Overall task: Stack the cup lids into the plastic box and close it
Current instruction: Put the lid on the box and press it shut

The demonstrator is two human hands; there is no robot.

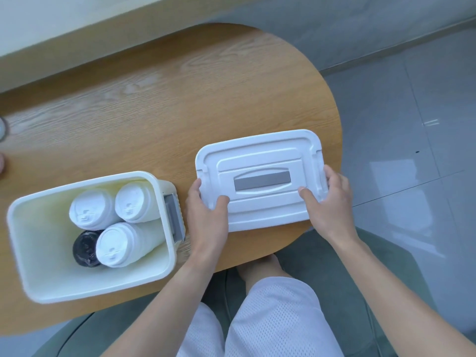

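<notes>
An open white plastic box (31, 256) stands at the left on the wooden table. Inside it are three tall stacks of white cup lids (113, 244) and one stack of black lids (83, 249). The box's white cover (260, 150), with a grey handle in its middle, lies flat on the table to the right of the box. My left hand (206, 217) grips the cover's left end, thumb on top. My right hand (327, 202) grips its right end the same way.
The table (154, 99) is oval, and its rounded end lies just beyond the cover. A grey latch (175, 217) hangs on the box's right wall. Grey tiled floor is on the right. My knees in white shorts are below the table edge.
</notes>
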